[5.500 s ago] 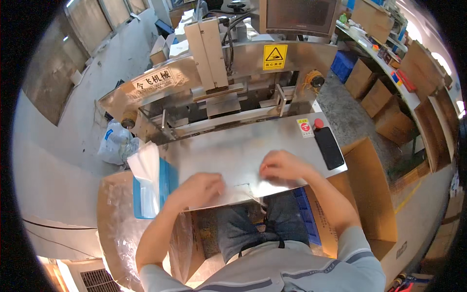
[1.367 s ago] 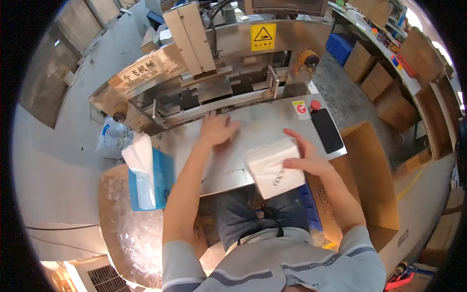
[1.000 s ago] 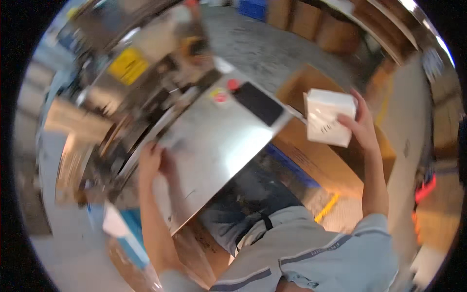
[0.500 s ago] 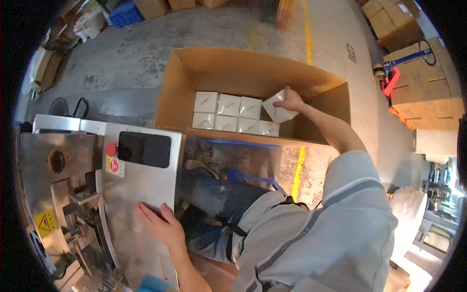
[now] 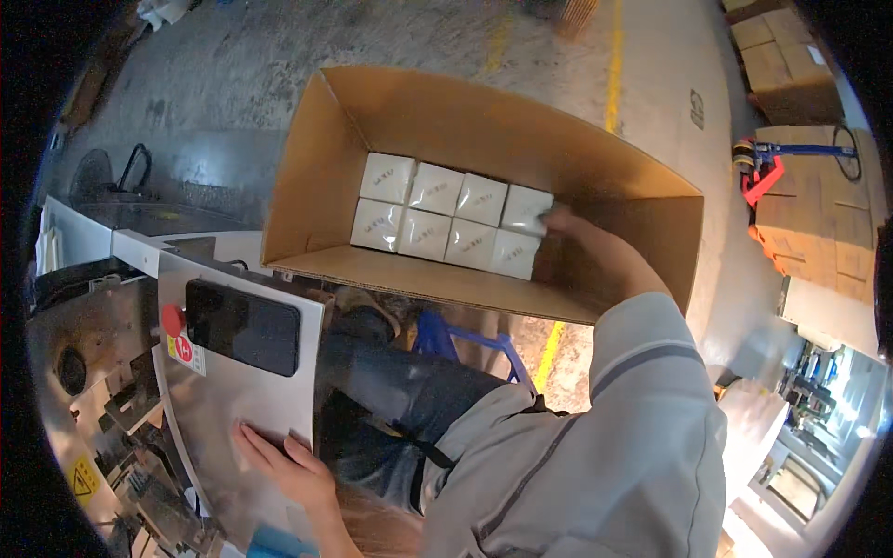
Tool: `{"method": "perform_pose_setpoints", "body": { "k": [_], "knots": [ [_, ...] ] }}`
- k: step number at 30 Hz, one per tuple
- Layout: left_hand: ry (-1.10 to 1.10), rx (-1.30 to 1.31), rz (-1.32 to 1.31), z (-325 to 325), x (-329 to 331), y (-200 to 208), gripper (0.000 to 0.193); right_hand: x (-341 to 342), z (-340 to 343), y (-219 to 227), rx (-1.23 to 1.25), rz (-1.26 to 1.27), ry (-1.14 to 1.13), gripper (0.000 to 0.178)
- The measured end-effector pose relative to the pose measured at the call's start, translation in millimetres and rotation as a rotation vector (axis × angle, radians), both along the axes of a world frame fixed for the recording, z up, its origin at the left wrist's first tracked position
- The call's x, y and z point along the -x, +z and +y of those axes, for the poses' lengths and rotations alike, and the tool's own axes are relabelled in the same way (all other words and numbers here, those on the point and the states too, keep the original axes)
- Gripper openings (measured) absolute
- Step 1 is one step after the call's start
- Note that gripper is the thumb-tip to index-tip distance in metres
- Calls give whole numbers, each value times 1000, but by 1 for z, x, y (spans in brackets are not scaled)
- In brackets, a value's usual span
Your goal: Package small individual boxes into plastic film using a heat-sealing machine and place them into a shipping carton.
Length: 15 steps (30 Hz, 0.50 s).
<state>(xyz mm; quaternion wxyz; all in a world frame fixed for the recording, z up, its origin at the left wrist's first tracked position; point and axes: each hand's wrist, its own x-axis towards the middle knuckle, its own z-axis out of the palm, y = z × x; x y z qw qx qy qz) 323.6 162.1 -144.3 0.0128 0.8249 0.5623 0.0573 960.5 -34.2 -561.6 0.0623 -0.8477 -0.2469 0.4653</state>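
A large open cardboard carton (image 5: 484, 116) stands in front of me, with two rows of small white boxes (image 5: 427, 232) packed against its left end. At the right end of the far row sits one white box (image 5: 526, 210), level with its neighbours. My right hand (image 5: 575, 231) reaches into the carton and touches the right side of that box; its fingers are blurred and partly hidden. My left hand (image 5: 290, 468) lies flat with fingers stretched on the metal top of a machine (image 5: 244, 395), holding nothing.
A black phone-like slab (image 5: 244, 325) lies on the machine top beside a red button (image 5: 173, 321). Machine parts (image 5: 139, 418) stand at the left. A blue pallet jack (image 5: 791, 149) and stacked cartons (image 5: 814, 205) are at the right. Below the carton is a blue frame (image 5: 465, 339).
The tilted white box in my right hand has gone down into the far row's right end. My left hand stays on the machine. The view has shifted, so the carton appears larger.
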Motion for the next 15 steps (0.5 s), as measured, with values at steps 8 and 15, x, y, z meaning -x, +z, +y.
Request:
{"method": "perform_pose_setpoints", "body": {
  "k": [8,15],
  "knots": [
    [-16,-34,-6,-1,-3,-3,59,5,-22,-155,35,-123,428,43],
    [-33,-73,115,1,-3,-1,58,-3,3,-132,149,-119,877,29]
  ]
}}
